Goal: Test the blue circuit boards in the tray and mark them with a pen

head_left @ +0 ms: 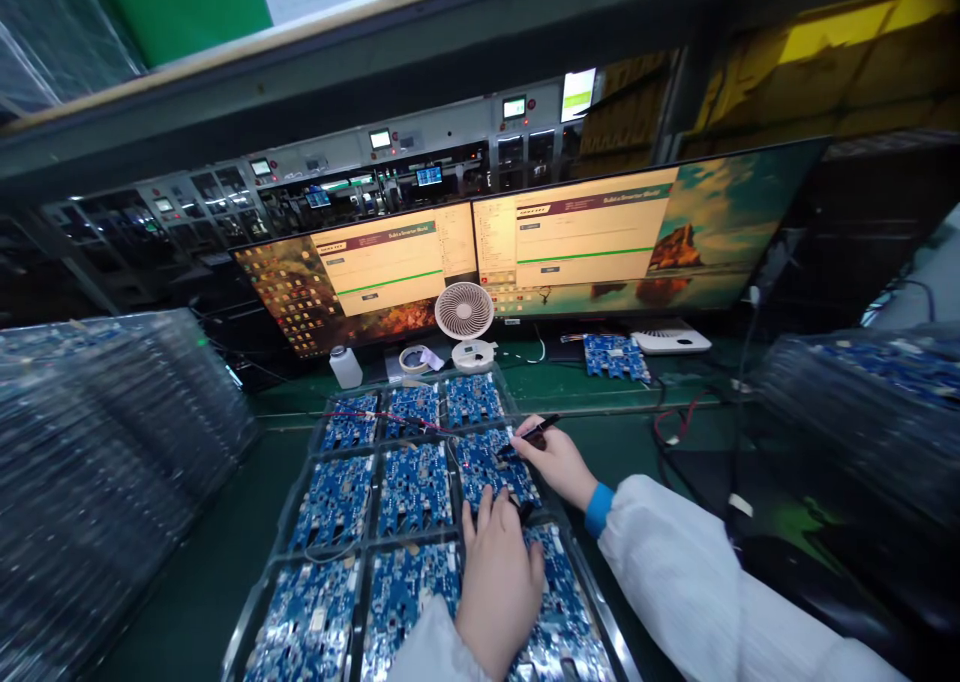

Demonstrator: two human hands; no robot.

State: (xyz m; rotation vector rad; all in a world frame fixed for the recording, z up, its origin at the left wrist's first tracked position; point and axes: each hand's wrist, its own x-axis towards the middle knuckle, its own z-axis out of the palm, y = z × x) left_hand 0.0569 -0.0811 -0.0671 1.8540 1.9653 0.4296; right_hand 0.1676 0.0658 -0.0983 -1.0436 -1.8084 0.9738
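Observation:
My right hand (559, 462) is closed around a slim black pen (541, 428), whose lower end points down at a blue circuit board (480, 460) in the right column of a clear plastic tray (283, 537). Just nearer to me, my left hand (501, 572) lies with fingers stretched over the near edge of that same board. A small black piece (523, 510) shows by its index finger; whether the fingers grip it I cannot tell. Several more blue boards fill the other compartments. A thin red and black cable (405, 420) runs across the far row.
Tall stacks of clear trays stand at left (112, 482) and right (862, 412). Behind the tray are a white fan (464, 312), a white bottle (346, 367), a tape roll (413, 360), another blue board (616, 357) and two monitors (585, 242). Cables (679, 427) lie at right.

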